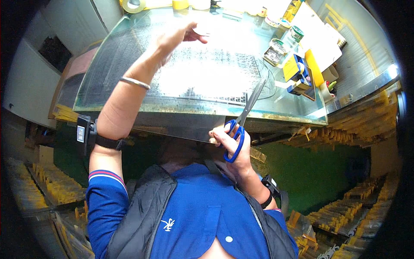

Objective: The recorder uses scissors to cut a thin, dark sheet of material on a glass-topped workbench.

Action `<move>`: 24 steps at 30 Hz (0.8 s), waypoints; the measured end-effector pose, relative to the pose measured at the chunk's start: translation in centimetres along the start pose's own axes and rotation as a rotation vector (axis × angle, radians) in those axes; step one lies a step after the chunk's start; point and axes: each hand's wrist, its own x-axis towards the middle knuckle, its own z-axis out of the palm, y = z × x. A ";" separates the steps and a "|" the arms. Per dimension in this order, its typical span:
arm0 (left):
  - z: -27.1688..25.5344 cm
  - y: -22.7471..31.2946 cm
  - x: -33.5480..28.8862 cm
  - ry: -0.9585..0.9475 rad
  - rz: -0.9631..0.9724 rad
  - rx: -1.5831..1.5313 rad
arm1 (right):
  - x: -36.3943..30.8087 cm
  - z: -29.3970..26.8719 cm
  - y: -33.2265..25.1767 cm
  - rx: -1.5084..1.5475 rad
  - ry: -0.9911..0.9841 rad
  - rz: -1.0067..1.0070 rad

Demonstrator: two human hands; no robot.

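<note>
Reaching over the glass table, my left hand has its fingers stretched and apart above the bright, glare-washed surface. Glare hides whether a pale patch by its fingertips is a separate thing. At the near edge, my right hand is closed on a pair of scissors with blue handles, the blades pointing up over the table. A thin dark see-through sheet hangs past the edge, with one corner at my right fingertips. Under the glare lies a dark printed pattern.
The glass table has a tape roll at its far left. Jars and a yellow and blue tape dispenser stand at the right. Yellow-edged stacks line the lower sides above a green floor.
</note>
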 end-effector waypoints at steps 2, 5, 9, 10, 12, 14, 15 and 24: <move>1.2 -1.2 -1.7 -0.029 0.037 0.045 | 0.2 -0.6 0.3 -0.065 0.045 0.042; 3.8 -0.3 -6.9 -0.139 -0.001 -0.062 | 1.1 -1.8 0.3 -0.128 0.054 0.073; 7.3 -0.4 -14.3 -0.752 -0.453 -0.262 | 1.4 -2.8 0.3 -0.266 0.160 0.001; 8.2 -1.9 -16.2 -0.816 -0.606 -0.290 | 1.0 -2.8 0.8 -0.268 0.226 -0.017; 9.9 -5.0 -18.6 -0.615 -0.789 -0.420 | -0.7 -3.5 1.4 -0.326 0.190 -0.032; 11.3 -6.7 -18.6 -0.264 -0.799 -0.587 | -3.1 -5.2 1.6 -0.535 0.015 -0.056; 11.8 -7.1 -18.5 -0.164 -0.729 -0.620 | -4.6 -4.8 1.4 -0.412 -0.036 0.074; 14.2 -8.2 -17.1 0.093 -0.551 -0.742 | -7.9 -5.9 1.7 0.457 -0.309 0.693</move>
